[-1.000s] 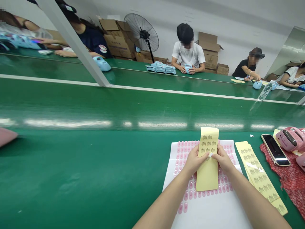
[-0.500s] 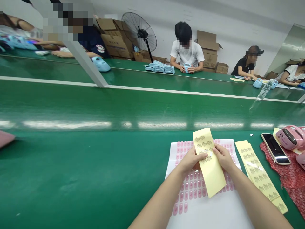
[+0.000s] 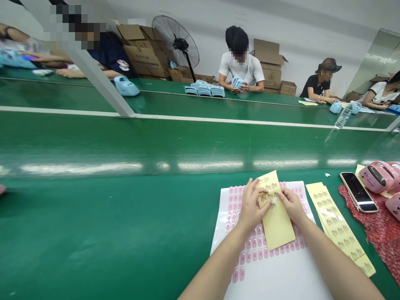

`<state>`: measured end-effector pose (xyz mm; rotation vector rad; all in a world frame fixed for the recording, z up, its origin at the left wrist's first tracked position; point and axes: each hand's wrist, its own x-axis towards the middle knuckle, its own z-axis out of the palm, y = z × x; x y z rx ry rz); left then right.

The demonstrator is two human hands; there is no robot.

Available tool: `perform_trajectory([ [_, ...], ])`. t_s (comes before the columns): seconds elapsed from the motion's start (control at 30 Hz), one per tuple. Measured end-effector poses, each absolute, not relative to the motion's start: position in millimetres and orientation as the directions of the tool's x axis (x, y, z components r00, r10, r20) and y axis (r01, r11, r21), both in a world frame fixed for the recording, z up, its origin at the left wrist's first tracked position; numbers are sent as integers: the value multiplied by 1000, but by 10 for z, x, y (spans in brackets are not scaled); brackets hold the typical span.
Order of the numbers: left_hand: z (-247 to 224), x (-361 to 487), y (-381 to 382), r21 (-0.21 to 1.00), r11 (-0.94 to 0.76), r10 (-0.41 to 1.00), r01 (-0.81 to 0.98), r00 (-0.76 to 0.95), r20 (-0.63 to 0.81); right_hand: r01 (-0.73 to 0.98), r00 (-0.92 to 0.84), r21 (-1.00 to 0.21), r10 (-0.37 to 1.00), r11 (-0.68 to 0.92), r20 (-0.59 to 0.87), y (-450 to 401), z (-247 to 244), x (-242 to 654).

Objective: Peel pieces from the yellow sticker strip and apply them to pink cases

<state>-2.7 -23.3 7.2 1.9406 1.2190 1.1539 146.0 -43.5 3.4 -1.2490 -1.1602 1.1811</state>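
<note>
Both hands meet over the near edge of the green bench, toward its right end. The left hand grips the left edge of a yellow label strip, fingers curled over its upper part. The right hand pinches the strip's right edge, and a small white sticker sits at its fingertips, against the strip's face. The strip is tilted, its top leaning left, its lower end hanging over a white sheet that lies flat on the bench and carries rows of small pink stickers; whether the strip touches the sheet cannot be told.

Just right of the white sheet lies a stack of yellow strips, running diagonally toward the near right corner. Further right, a phone rests on the edge of a red patterned cloth, with a pink device beside it at the bench's right edge.

Across the far side of the bench, other people sit at work; one in a white shirt holds a blue item, with a stack of blue parts to one side. A standing fan and cardboard boxes stand behind them, and a clear bottle stands near the far right.
</note>
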Motion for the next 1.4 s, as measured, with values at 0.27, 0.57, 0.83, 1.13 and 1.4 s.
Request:
perform_trajectory([
  [0.27,169,-38,-193,890,-233,936,391,339,96,9,-40,-1000,999,19,18,-462,78,1442],
  [0.57,201,-32,-199,906,-197,939,376,339,64,95,-54,-994,997,58,53,-460,52,1469],
  [0.83,127,-38,-196,923,-242,932,300,338,134,186,-34,-979,996,87,82,-488,88,1443],
  [1.13,126,-17,-209,914,-230,946,334,299,129,254,7,-961,994,105,111,-516,140,1406],
  [1.4,102,-4,-202,923,-220,949,316,289,127,321,21,-938,989,131,146,-540,144,1384],
])
